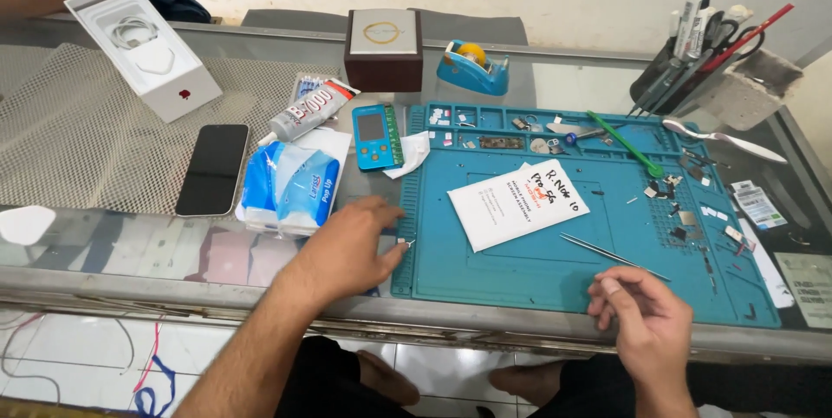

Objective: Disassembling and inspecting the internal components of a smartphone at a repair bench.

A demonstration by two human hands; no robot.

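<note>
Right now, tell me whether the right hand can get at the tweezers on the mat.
Probably yes. The right hand rests at the mat's near edge, and the tweezers lie just beyond its fingers on bare mat, with nothing between them.

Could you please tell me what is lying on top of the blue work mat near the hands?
On the blue mat lie a white paper packet, thin tweezers, a green stick and small loose parts. Whatever sits beneath the packet is covered.

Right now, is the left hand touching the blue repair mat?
Touching. In the head view the left hand rests with its fingertips on the left edge of the blue repair mat, no gap visible.
</note>
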